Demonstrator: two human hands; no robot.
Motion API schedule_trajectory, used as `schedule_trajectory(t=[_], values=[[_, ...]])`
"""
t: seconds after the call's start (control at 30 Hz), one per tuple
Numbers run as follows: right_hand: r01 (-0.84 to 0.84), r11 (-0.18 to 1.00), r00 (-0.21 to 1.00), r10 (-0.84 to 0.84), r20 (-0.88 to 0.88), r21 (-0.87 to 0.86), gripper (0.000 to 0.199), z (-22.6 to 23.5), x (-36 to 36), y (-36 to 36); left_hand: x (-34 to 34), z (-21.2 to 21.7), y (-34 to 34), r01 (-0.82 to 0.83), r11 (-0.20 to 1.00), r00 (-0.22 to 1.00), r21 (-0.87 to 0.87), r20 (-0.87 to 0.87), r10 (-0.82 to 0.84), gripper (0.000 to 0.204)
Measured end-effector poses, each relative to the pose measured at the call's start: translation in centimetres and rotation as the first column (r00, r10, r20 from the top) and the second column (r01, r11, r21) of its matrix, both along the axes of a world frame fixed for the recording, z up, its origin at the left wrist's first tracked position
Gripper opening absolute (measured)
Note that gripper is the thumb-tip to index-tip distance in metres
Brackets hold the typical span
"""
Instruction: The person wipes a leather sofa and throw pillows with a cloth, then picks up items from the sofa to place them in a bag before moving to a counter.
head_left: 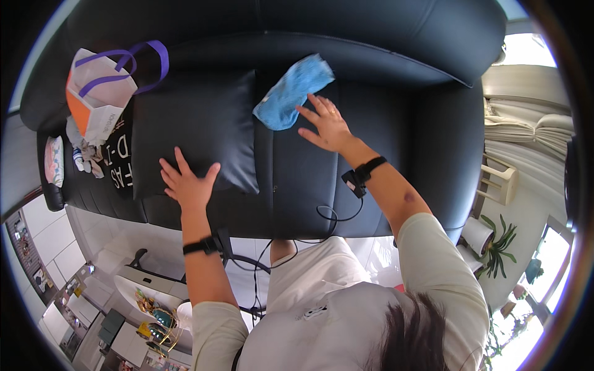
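A blue cloth, crumpled into a long shape, lies on the seat of a black leather sofa. Just right of the cloth's lower edge is my right hand, its fingers apart and pointing toward it; whether the fingertips touch the cloth, I cannot tell. My left hand is spread over the near edge of a black cushion, fingers stretched out, holding nothing. Each of my wrists has a black strap, and a cable hangs from the right one.
A white and orange paper bag with purple handles stands left of the cushion. Beside it lie some small crumpled clothes, a black lettered fabric and a patterned pillow. Potted plants and a cream curtain are at the right.
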State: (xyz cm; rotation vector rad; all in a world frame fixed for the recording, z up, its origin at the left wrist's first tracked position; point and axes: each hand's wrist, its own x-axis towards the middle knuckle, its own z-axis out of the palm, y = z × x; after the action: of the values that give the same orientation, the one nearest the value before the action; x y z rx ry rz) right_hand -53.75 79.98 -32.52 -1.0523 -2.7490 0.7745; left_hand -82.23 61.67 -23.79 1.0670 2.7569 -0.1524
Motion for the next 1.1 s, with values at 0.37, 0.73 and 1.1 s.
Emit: schedule_trajectory(t=[0.37,0.73,1.1], values=[[-0.239,0.968,0.843,0.247,0.478,-0.08,0.061,-7.5,-16.6,3.7,-5.0,-5.3,1.7,0.037,0.995,0.965,-0.09,0.263,-0.012,0.119],[0.076,0.997,0.921,-0.08,0.382,0.026,0.043,-8.5,0.9,8.9,-5.5,-6.6,0.7,0.035,0.99,0.974,-0.14,0.224,-0.003,0.119],[0.652,0.653,0.604,-0.754,0.258,0.385,0.034,-10.6,21.2,9.9,-6.1,-7.9,1.1,0.093,0.973,0.977,-0.212,0.206,-0.048,0.121]])
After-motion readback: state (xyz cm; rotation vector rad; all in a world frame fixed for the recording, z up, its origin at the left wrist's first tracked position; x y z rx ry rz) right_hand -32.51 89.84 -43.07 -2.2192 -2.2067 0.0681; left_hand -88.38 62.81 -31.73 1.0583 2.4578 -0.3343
